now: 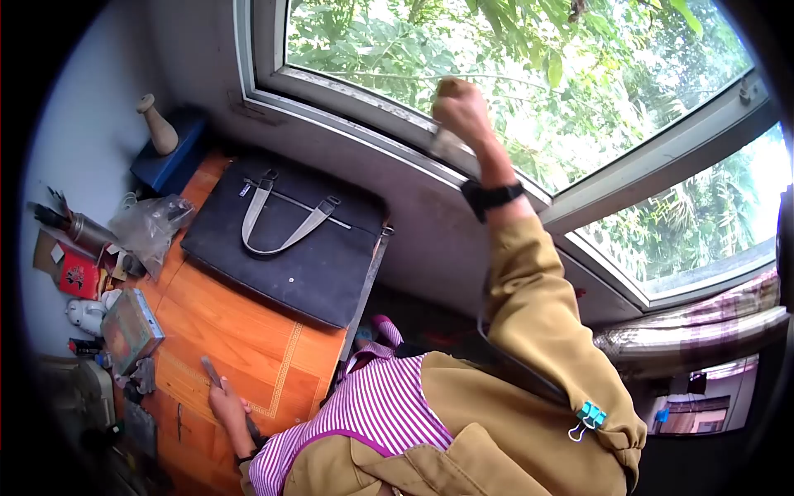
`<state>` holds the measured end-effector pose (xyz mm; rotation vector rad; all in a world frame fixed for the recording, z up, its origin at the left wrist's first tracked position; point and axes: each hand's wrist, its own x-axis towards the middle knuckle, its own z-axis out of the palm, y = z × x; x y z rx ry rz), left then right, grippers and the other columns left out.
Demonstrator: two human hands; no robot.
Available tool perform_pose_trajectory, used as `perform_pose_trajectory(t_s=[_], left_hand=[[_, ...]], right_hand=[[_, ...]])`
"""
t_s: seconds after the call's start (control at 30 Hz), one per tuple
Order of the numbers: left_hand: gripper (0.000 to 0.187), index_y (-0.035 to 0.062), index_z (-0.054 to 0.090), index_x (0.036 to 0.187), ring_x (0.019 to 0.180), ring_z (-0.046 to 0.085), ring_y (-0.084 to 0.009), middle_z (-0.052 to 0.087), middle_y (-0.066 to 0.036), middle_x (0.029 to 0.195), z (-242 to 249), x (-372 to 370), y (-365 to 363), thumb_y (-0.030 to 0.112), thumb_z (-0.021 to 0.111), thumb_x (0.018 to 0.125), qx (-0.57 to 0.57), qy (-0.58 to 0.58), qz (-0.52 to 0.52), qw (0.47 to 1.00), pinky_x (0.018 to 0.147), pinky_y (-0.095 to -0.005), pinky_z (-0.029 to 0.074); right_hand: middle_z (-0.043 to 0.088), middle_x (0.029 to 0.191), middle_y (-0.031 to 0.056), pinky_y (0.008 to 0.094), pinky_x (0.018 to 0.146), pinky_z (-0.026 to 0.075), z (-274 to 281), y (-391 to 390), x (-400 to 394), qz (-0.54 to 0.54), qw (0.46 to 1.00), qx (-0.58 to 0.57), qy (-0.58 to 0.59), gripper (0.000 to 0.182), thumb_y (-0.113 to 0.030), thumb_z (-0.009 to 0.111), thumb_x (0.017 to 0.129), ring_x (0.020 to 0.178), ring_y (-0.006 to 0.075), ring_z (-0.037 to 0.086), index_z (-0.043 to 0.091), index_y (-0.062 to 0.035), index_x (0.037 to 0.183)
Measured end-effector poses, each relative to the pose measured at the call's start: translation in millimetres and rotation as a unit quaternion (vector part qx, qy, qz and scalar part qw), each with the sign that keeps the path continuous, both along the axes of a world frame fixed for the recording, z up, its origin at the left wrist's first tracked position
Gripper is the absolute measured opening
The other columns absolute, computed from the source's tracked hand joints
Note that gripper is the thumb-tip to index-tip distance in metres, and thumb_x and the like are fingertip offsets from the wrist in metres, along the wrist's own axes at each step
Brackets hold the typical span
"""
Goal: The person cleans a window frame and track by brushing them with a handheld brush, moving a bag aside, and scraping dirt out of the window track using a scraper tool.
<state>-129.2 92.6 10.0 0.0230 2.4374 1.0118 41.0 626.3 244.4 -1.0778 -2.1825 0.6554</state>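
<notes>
My right hand [463, 109] is raised in front of the window, its fingers closed around something pale that points down toward the lower window frame [364, 112]. What that pale thing is, I cannot make out. A dark band circles the wrist. Down at the lower left, my left hand [227, 405] is over the orange wooden table [256, 331], closed on a thin greyish tool [211, 371] that sticks out past the fingers. The rest of that tool is hidden by the hand.
A black briefcase [289, 240] lies on the table. Along the left stand a blue box [169, 153] with a wooden piece, a plastic bag [150, 223], a brush holder [87, 234] and a book [132, 331]. A curtain [695, 326] hangs at the right.
</notes>
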Motion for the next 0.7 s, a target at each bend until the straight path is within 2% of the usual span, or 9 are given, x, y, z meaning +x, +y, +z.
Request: perform_pose_trajectory(t_s=[0.03, 0.07, 0.1, 0.13, 0.17, 0.37, 0.5, 0.57, 0.7], left_hand=[[0.029, -0.0045, 0.053, 0.099, 0.03, 0.047, -0.0186, 0.046, -0.01, 0.044, 2.2, 1.7, 1.9, 0.022, 0.041, 0.094, -0.002, 0.004, 0.006, 1.0, 0.028, -0.0308, 0.038], [0.029, -0.0045, 0.053, 0.099, 0.03, 0.047, -0.0186, 0.046, -0.01, 0.044, 0.5, 1.9, 1.9, 0.022, 0.041, 0.094, -0.001, 0.006, 0.012, 1.0, 0.028, -0.0308, 0.038], [0.029, -0.0039, 0.053, 0.1, 0.03, 0.047, -0.0186, 0.046, -0.01, 0.044, -3.4, 1.3, 0.2, 0.021, 0.041, 0.094, 0.006, 0.006, 0.007, 1.0, 0.029, -0.0307, 0.038], [0.028, -0.0032, 0.053, 0.102, 0.031, 0.047, -0.0186, 0.046, -0.01, 0.045, -4.5, 1.5, -2.5, 0.021, 0.041, 0.094, 0.013, 0.007, 0.006, 1.0, 0.029, -0.0307, 0.038], [0.028, -0.0032, 0.053, 0.102, 0.031, 0.047, -0.0186, 0.046, -0.01, 0.045, -3.1, 3.0, -4.3, 0.021, 0.041, 0.094, 0.012, 0.01, 0.022, 1.0, 0.029, -0.0307, 0.038], [0.026, -0.0021, 0.053, 0.108, 0.034, 0.05, -0.019, 0.05, -0.011, 0.049, 4.2, 6.9, 2.2, 0.017, 0.044, 0.092, 0.022, 0.018, 0.033, 0.999, 0.031, -0.0306, 0.04], [0.028, -0.0028, 0.051, 0.11, 0.034, 0.047, -0.0159, 0.046, -0.008, 0.052, 12.6, 8.8, 6.3, 0.018, 0.042, 0.094, -0.001, 0.024, 0.027, 0.999, 0.03, -0.029, 0.039], [0.024, -0.0029, 0.055, 0.1, 0.036, 0.051, -0.021, 0.052, -0.013, 0.053, -0.4, 10.5, 4.9, 0.017, 0.045, 0.092, 0.003, 0.042, 0.05, 0.998, 0.032, -0.0343, 0.041], [0.024, -0.0037, 0.055, 0.093, 0.036, 0.05, -0.0198, 0.05, -0.011, 0.05, 7.5, 10.1, 5.2, 0.018, 0.045, 0.092, 0.016, 0.056, 0.043, 0.997, 0.032, -0.0327, 0.04]], right_hand=[[0.061, 0.065, 0.017, 0.0369, 0.062, 0.048, 0.2, 1.9, -28.4, 0.02, 1.0, 0.0, 0.01, 0.011, -0.008, 0.054, 0.063, 0.061, 0.0281, 0.059, 0.06, -0.0019, 0.071], [0.059, 0.059, 0.0074, 0.0278, 0.051, 0.044, -4.2, 10.4, -57.9, 0.029, 0.999, 0.035, 0.018, 0.008, -0.007, 0.057, 0.061, 0.057, 0.0148, 0.054, 0.061, -0.0014, 0.067], [0.059, 0.058, 0.0067, 0.0269, 0.05, 0.043, 1.0, 5.8, -81.2, 0.008, 0.998, 0.06, 0.014, 0.007, -0.007, 0.058, 0.061, 0.055, 0.0138, 0.055, 0.061, -0.0017, 0.064], [0.059, 0.057, 0.0068, 0.028, 0.048, 0.043, 0.5, 10.5, -104.5, 0.055, 0.997, 0.016, 0.054, 0.008, -0.008, 0.058, 0.061, 0.051, 0.0141, 0.055, 0.061, -0.0014, 0.064], [0.061, 0.059, 0.0133, 0.0342, 0.057, 0.048, 1.5, 14.4, -123.4, 0.079, 0.995, -0.021, 0.057, 0.01, -0.011, 0.056, 0.06, 0.057, 0.026, 0.06, 0.062, -0.0054, 0.065], [0.059, 0.054, 0.0089, 0.0295, 0.041, 0.045, 3.6, 9.1, -211.6, 0.155, 0.974, -0.098, 0.132, 0.005, -0.004, 0.056, 0.063, 0.043, 0.0169, 0.057, 0.059, -0.0007, 0.062], [0.056, 0.057, 0.0097, 0.0269, 0.04, 0.045, 9.2, -4.9, -232.6, 0.238, 0.927, -0.125, 0.26, 0.008, -0.001, 0.061, 0.068, 0.046, 0.0161, 0.055, 0.055, 0.0034, 0.071], [0.058, 0.056, 0.0119, 0.0268, 0.038, 0.045, 0.9, -1.1, -232.7, 0.227, 0.922, -0.122, 0.29, 0.007, -0.001, 0.058, 0.067, 0.045, 0.0161, 0.056, 0.053, 0.0035, 0.066], [0.057, 0.055, 0.0119, 0.0269, 0.037, 0.045, -23.8, 8.5, -195.3, 0.186, 0.938, -0.142, 0.256, 0.01, 0.0, 0.062, 0.069, 0.044, 0.0163, 0.057, 0.053, 0.0028, 0.065]])
